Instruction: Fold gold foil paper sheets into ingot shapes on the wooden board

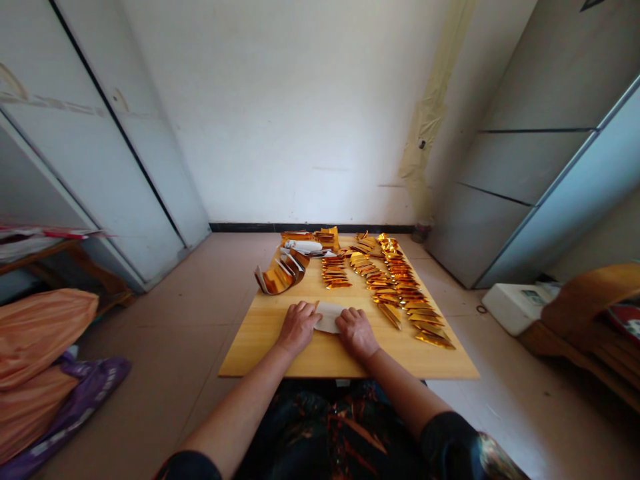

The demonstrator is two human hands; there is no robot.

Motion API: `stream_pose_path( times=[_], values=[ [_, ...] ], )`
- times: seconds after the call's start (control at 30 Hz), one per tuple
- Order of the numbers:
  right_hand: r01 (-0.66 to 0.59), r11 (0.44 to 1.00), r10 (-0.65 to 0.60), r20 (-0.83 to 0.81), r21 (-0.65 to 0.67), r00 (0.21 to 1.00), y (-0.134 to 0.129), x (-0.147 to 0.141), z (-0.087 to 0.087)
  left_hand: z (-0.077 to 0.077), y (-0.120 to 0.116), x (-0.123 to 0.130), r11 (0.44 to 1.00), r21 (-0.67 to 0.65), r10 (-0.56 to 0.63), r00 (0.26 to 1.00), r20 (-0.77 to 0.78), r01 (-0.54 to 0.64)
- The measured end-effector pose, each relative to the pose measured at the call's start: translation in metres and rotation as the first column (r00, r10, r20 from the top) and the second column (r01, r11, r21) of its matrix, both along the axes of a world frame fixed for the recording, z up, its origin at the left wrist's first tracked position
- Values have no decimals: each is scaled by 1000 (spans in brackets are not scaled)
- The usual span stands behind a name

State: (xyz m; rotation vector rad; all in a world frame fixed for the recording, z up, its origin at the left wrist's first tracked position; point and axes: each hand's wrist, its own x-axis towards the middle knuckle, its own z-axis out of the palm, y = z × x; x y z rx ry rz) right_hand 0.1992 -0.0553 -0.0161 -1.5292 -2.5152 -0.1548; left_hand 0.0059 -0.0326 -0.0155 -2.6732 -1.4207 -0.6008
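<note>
Showing right now: a pale wooden table (280, 350), with the left hand (299, 327) and the right hand (357, 333) laid palm down near its close edge! A white paper sheet (329, 317) is lying between them, its ends touched by the fingers (311, 315) of both hands. Whether either grip is closed on the sheet can't be told from here: the fingers are bent over it, and no clear pinch is made out. Further along the right side of the table, long rows of folded gold foil pieces (400, 293) are laid out on a slant toward the far corner. A shorter row of gold foil strips (335, 272) is set up near the middle, and a curved stack of gold foil pieces (283, 275) is leaning at the far left, just beside a small pile of white paper (301, 246). Off the table, an orange bag (35, 347) and a purple bag (85, 393) are seen on the floor (150, 373) to the left, and a white box (515, 307) is placed to the right.
</note>
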Motion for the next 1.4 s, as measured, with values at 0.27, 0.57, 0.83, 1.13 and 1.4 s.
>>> stream_pose_path(
  times=[0.27, 0.57, 0.83, 1.13, 1.4],
  values=[
    [-74, 997, 74, -27, 12, 997, -12, 8, 5, -4, 4, -10, 998, -40, -51, 999, -6, 51],
    [-72, 997, 72, -40, 7, 997, -13, 9, 6, 6, 5, -20, 993, -9, 118, 993, -13, -118],
    [-68, 997, 70, -38, 49, 997, -9, 8, -2, 8, -31, 28, 987, 3, -160, 984, 81, 161],
    [-76, 996, 77, -32, 42, 996, -11, 8, 1, -13, -25, 15, 988, -102, -117, 993, -31, 113],
    [-72, 995, 73, -15, 66, 997, -9, 9, -3, -3, -21, 2, 987, -157, -48, 993, -112, 30]
  ],
)
